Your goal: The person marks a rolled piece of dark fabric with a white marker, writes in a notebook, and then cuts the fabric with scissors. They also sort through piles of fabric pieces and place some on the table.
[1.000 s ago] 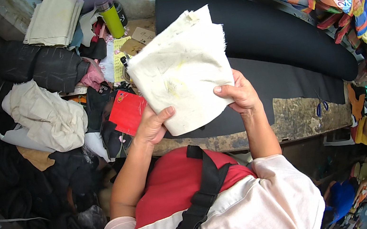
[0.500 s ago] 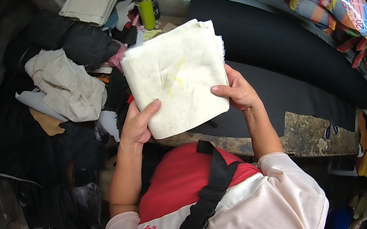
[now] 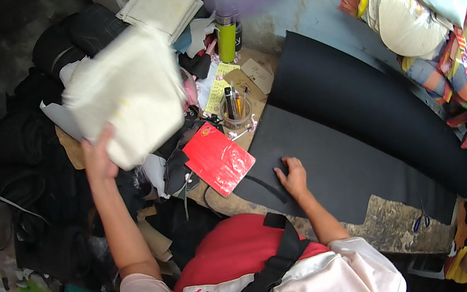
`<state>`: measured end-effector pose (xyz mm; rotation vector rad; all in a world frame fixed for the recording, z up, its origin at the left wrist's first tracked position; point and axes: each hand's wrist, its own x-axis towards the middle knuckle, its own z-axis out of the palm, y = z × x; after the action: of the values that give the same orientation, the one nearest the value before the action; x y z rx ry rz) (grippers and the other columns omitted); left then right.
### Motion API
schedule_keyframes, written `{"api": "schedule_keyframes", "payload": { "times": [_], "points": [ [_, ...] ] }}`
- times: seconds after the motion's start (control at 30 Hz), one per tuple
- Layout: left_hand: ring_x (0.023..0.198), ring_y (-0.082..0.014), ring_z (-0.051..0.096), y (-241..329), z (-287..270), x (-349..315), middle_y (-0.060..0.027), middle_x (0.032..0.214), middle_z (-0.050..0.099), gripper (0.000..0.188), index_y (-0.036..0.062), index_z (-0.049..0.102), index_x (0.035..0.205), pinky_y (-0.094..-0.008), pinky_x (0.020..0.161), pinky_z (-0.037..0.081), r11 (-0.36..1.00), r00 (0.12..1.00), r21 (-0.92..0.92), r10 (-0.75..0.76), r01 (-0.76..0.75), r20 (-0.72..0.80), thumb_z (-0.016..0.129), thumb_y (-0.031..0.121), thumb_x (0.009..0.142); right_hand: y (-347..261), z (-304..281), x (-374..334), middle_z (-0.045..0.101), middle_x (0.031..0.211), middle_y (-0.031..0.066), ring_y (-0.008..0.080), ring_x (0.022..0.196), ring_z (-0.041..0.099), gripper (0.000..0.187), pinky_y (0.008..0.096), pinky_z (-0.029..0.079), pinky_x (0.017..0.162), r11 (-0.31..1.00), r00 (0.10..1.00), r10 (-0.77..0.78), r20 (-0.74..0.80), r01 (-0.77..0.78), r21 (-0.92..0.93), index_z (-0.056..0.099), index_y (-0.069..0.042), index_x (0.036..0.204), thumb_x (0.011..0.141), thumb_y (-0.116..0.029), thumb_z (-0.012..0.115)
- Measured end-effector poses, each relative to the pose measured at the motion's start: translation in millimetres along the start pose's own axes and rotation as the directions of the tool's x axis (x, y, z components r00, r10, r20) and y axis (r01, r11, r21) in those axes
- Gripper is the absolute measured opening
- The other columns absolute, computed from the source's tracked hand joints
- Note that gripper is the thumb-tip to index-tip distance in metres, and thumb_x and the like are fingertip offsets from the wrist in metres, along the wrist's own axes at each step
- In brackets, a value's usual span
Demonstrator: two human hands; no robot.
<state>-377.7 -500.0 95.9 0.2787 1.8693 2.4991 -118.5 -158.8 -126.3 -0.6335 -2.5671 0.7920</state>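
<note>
Over the clutter, left hand (image 3: 98, 158) grip clamps cream fabric stack (image 3: 127, 92); right hand (image 3: 292, 174) rests open on black sheet (image 3: 335, 172).

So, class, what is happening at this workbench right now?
A person at a cluttered bench holds a stack of cream fabric pieces up in the left hand, out over the pile of dark cloth to the left. The right hand rests flat on a black sheet spread over the bench, beside a red folder.
</note>
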Motion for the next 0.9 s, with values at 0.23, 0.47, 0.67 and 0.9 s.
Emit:
{"api": "schedule_keyframes", "payload": {
  "times": [0.23,0.47,0.67,0.9],
  "points": [
    [0.113,-0.0274,0.054,6,19,150,-0.0143,0.124,0.055,0.046,-0.0031,0.044,0.129,-0.0392,0.097,0.044,0.899,0.995,-0.43,0.055,-0.085,-0.082,0.06,0.002,0.086,12,19,-4,0.058,0.088,0.0081,0.0281,0.085,0.054,0.022,0.0388,0.044,0.072,0.98,0.977,-0.175,-0.121,0.161,-0.118,0.061,-0.008,0.09,0.072,-0.017,0.07],
    [0.115,-0.0262,0.053,-12,126,258,-0.0156,0.126,0.052,0.069,-0.0012,0.038,0.134,-0.0426,0.093,0.046,0.948,0.995,-0.308,0.096,-0.081,0.034,0.074,0.021,0.08,10,17,-3,0.058,0.088,0.0075,0.0275,0.084,0.055,0.022,0.0385,0.044,0.072,0.983,0.98,-0.162,-0.112,0.151,-0.103,0.061,-0.009,0.089,0.072,-0.017,0.071],
    [0.127,-0.0464,0.034,-56,139,277,-0.0354,0.14,0.024,0.107,0.0,0.026,0.143,-0.0441,0.105,0.033,0.442,0.947,0.841,0.214,-0.311,0.238,0.078,0.05,0.063,11,17,-2,0.059,0.088,0.0075,0.027,0.084,0.055,0.022,0.0381,0.044,0.071,0.983,0.98,-0.164,-0.116,0.153,-0.097,0.061,-0.008,0.089,0.072,-0.017,0.071],
    [0.127,-0.0517,0.03,-66,133,241,-0.0417,0.136,0.025,0.093,0.0022,0.039,0.137,-0.0456,0.106,0.029,0.2,0.86,0.897,0.425,-0.394,0.283,0.076,0.05,0.066,10,17,-2,0.058,0.088,0.0078,0.0273,0.084,0.055,0.021,0.0378,0.043,0.072,0.983,0.979,-0.167,-0.114,0.156,-0.097,0.06,-0.007,0.089,0.073,-0.017,0.07]
  ]
}}
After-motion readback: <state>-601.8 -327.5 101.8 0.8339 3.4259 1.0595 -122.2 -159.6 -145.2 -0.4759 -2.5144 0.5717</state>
